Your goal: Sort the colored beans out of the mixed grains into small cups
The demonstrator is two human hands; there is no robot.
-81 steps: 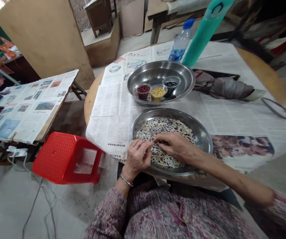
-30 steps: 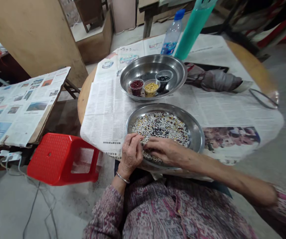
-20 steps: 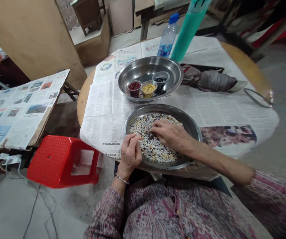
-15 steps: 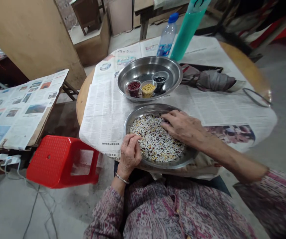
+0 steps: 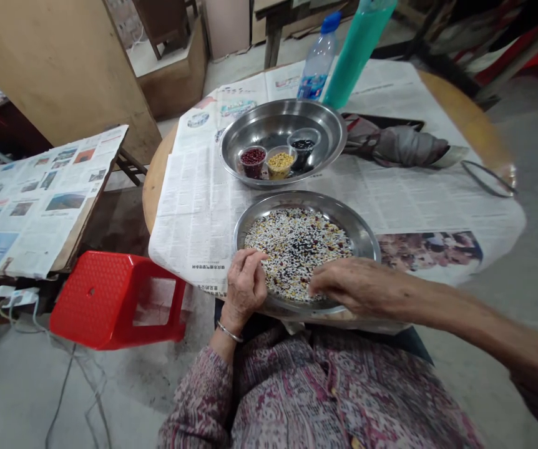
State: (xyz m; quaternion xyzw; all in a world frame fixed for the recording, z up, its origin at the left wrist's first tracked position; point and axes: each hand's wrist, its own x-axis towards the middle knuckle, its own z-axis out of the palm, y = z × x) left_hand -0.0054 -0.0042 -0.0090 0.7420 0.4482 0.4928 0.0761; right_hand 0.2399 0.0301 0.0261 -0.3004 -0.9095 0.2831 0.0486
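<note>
A shallow round steel tray [image 5: 367,240] stands at the near edge of the table. Spread over its bottom is a mix of white grains and black, yellow and dark red beans [image 5: 292,240]. My left hand [image 5: 245,280], with a bangle at the wrist, is closed on the tray's left rim, thumb and fingertips together over the inner edge. Over the near right part of the tray, my right hand [image 5: 348,284] has its fingers bent and drawn together, tips down in the mix. What lies between them is hidden.
Behind the tray, a steel basin [image 5: 231,156] holds plastic cups of red beans [image 5: 253,159], yellow beans [image 5: 281,163] and black beans [image 5: 303,146]. Beyond are a water bottle [image 5: 318,59], a green bottle [image 5: 360,56] and a folded umbrella [image 5: 400,146]. A red stool [image 5: 95,299] stands left.
My right hand has moved from the far right part of the mix toward me, its fingers more bent. A darker patch shows mid-tray. My left hand stays at the rim.
</note>
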